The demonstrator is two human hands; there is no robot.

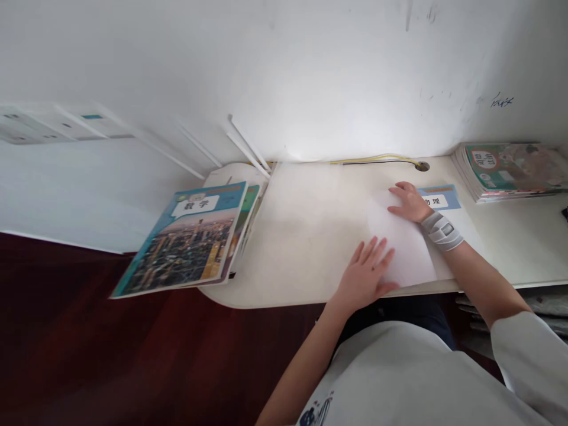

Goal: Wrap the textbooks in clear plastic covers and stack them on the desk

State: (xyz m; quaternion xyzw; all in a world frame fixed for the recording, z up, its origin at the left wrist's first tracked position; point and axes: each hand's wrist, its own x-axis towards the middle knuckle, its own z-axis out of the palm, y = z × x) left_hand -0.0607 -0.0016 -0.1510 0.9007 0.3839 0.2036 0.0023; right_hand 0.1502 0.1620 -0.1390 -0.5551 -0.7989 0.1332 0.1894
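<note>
A white sheet [402, 251] lies at the front of the desk, partly over a textbook with a blue-and-white cover [444, 198]. I cannot tell whether the sheet is loose or a page of a book. My left hand [366, 275] is open, its fingers spread over the left edge of the sheet near the desk's front. Higher up, my right hand [410, 202] rests open at the sheet's top, fingers apart, with the wrist over the textbook. That wrist wears a grey strap [442, 229]. Some of the textbook is hidden by the sheet and hand.
The white desk [306, 236] runs along a wall, with a rounded left end. Textbooks with a city photo on top [190, 236] overhang that end beside white metal bars [248, 145]. Another stack of books [515, 168] stands at right. A yellow cable [377, 158] enters a desk hole [422, 167].
</note>
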